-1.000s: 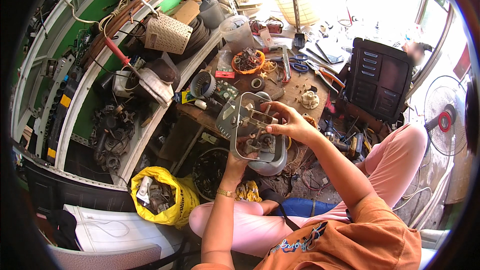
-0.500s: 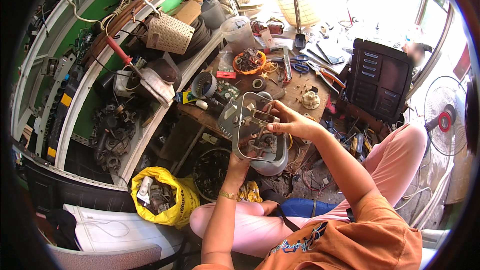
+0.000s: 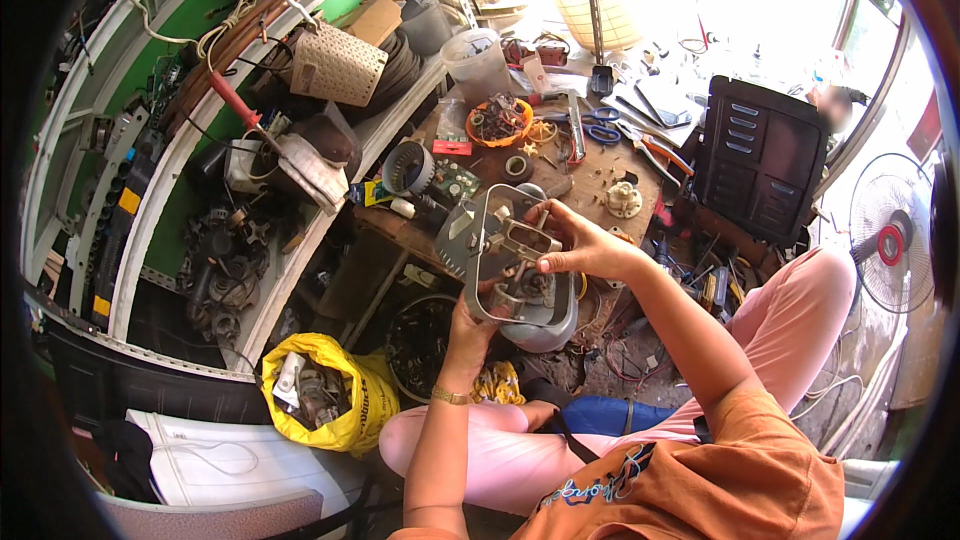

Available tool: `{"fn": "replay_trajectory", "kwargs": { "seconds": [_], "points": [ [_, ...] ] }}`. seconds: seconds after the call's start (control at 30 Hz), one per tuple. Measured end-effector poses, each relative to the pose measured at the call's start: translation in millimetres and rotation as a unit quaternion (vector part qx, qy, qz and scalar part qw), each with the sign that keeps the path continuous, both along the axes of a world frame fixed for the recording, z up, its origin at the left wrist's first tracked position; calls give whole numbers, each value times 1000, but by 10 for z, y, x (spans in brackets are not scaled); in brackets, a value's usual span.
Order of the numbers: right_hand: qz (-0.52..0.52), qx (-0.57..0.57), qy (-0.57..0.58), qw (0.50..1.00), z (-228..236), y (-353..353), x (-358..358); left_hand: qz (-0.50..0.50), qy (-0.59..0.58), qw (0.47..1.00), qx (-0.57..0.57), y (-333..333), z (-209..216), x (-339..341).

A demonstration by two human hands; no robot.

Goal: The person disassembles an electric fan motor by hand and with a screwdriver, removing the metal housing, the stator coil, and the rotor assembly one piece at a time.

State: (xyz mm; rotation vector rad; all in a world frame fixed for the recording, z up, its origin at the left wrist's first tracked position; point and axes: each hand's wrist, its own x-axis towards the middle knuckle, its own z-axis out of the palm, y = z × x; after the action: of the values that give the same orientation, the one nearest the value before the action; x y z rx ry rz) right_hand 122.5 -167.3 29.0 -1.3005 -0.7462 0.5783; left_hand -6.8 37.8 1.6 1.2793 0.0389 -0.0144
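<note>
A grey rounded appliance housing [image 3: 560,333], open at the top with metal parts inside, is held in front of me over the near edge of the workbench. My left hand [image 3: 468,330] grips its rim at the lower left, the fingers partly hidden beneath it. Inside the opening lies a rectangular metal bracket [image 3: 531,240]. Thumb and fingers of my right hand [image 3: 592,243] close on the bracket's right end. A round, toothed grey disc [image 3: 456,240] sits at the housing's left side.
Across the wooden bench [image 3: 590,185] lie an orange basket [image 3: 499,123] of small parts, blue-handled scissors [image 3: 602,126], orange-handled pliers [image 3: 665,153] and a tape roll [image 3: 517,169]. A yellow bag [image 3: 372,405] of parts stands lower left. Shelves line the left; a fan [image 3: 890,240] stands right.
Both hands keep their hold. The metal bracket and the parts inside the housing have shifted slightly, and my right hand has moved a little with them.
</note>
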Motion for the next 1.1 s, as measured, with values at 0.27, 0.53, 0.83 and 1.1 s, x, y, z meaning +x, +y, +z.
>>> {"fn": "replay_trajectory", "kwargs": {
  "seconds": [0.27,0.53,0.83,1.1],
  "points": [
    [3,4,25,1000,13,13,-32,-19,5,1000,-6,-39,33,80],
    [-37,1,-1,999,88,35,-90,-13,28,1000,0,74,-35,104],
    [-44,6,-3,999,104,33,-102,8,-45,994,99,80,-133,87],
    [-50,14,-15,999,47,41,-84,-2,-39,998,55,153,-235,40]
  ]
}}
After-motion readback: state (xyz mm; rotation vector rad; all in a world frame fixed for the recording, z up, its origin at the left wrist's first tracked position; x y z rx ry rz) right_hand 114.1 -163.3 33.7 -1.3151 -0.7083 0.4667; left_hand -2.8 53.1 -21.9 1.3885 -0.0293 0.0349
